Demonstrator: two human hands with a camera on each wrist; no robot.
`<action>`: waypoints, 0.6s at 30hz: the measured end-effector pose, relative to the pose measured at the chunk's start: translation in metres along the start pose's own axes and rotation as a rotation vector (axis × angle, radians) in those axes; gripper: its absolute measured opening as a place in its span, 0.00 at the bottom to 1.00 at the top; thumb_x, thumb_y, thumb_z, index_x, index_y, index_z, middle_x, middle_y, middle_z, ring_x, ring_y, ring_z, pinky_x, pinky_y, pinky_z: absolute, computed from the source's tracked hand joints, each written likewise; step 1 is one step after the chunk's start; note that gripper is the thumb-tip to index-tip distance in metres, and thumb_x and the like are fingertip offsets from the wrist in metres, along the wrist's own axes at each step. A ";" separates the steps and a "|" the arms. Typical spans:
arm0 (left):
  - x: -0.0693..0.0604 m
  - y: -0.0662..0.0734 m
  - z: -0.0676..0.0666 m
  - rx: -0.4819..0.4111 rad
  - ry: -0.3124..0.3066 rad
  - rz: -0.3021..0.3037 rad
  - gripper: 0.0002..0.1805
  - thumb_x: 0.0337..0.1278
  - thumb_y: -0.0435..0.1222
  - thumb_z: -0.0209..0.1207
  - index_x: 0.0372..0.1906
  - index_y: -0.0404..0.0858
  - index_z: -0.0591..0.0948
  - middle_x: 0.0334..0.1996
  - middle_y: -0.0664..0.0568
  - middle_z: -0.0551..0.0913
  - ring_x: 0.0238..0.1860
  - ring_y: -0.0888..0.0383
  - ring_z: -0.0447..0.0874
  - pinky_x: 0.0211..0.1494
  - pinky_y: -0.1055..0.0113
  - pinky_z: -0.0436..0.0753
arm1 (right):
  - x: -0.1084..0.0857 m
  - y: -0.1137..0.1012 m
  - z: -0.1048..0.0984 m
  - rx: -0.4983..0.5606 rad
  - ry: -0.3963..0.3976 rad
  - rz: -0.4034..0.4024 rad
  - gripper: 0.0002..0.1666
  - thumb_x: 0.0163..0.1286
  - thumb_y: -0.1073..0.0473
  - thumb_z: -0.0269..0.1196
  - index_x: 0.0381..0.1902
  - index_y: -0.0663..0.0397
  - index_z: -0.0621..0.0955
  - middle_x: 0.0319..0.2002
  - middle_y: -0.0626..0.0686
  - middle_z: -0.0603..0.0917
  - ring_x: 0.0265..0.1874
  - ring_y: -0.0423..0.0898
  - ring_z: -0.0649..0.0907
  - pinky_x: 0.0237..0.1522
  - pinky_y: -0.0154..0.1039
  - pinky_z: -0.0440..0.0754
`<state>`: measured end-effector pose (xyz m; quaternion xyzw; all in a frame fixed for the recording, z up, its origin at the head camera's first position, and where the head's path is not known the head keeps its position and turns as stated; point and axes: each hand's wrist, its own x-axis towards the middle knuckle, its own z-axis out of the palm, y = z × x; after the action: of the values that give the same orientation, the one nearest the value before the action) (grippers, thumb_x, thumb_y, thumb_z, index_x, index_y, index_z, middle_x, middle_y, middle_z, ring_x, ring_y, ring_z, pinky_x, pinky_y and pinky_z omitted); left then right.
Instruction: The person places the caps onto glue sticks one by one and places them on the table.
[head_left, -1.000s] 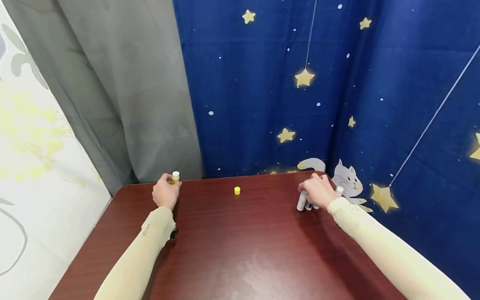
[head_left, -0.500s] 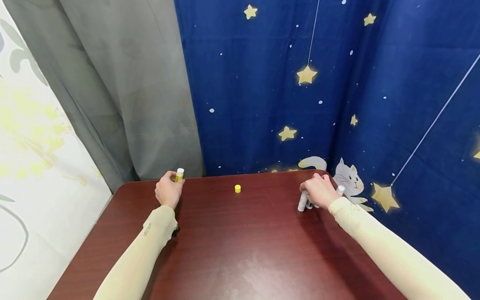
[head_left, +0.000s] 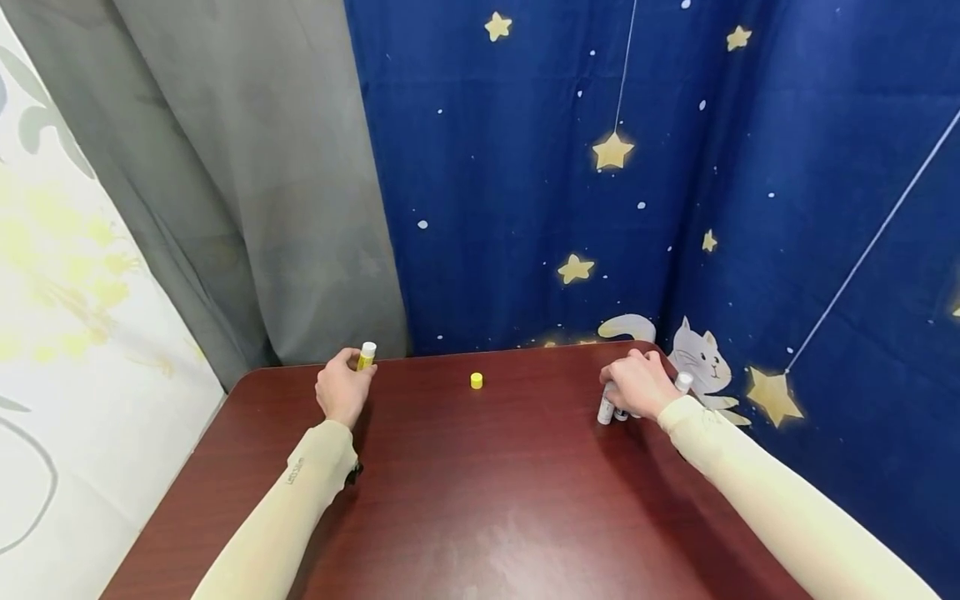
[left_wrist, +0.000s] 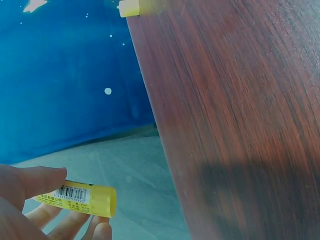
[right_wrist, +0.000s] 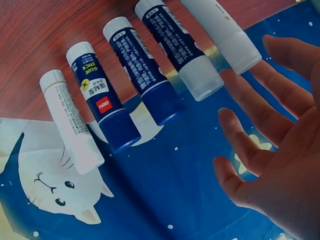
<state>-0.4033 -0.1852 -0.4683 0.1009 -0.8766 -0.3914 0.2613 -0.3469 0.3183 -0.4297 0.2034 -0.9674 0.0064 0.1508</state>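
My left hand point(head_left: 345, 393) pinches a yellow glue stick point(left_wrist: 77, 198) between thumb and fingers near the table's far left edge. In the head view the stick's top looks white and leans slightly right. A short yellow cylinder point(head_left: 476, 381), which looks like a cap, stands at the far middle. At the far right, my right hand point(head_left: 637, 383) hovers by a row of upright glue sticks. The right wrist view shows a white glue stick point(right_wrist: 220, 32) closest to that hand's fingertips, its thumb apart from it. Beyond are blue glue sticks point(right_wrist: 137, 62) and another white glue stick point(right_wrist: 70, 120).
The dark red-brown table point(head_left: 480, 500) has a rounded far edge. Behind it hang a grey curtain point(head_left: 300, 208) and a blue star-patterned curtain point(head_left: 510, 192) with a printed cat. A white patterned wall or cloth point(head_left: 75, 375) borders the left side.
My left hand has shifted a little to the right with the yellow glue stick, which now leans more. The right hand has stayed over the row, and the yellow cylinder has not moved.
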 end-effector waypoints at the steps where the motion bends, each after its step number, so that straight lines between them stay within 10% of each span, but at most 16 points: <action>1: 0.000 0.001 0.000 0.000 -0.004 0.001 0.18 0.58 0.43 0.70 0.52 0.43 0.85 0.42 0.46 0.86 0.42 0.43 0.83 0.46 0.45 0.76 | 0.001 -0.001 0.000 0.001 -0.001 0.004 0.08 0.55 0.57 0.74 0.35 0.43 0.89 0.34 0.44 0.88 0.37 0.55 0.76 0.40 0.62 0.68; 18: -0.004 0.016 -0.013 -0.028 0.000 0.069 0.18 0.58 0.43 0.70 0.53 0.45 0.85 0.43 0.46 0.87 0.43 0.43 0.83 0.49 0.45 0.76 | 0.022 -0.014 -0.003 -0.023 0.022 -0.012 0.12 0.63 0.50 0.70 0.43 0.43 0.89 0.40 0.51 0.86 0.44 0.57 0.77 0.44 0.60 0.69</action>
<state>-0.3924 -0.1810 -0.4504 0.0667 -0.8739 -0.3944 0.2761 -0.3599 0.2967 -0.4204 0.2072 -0.9644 -0.0033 0.1640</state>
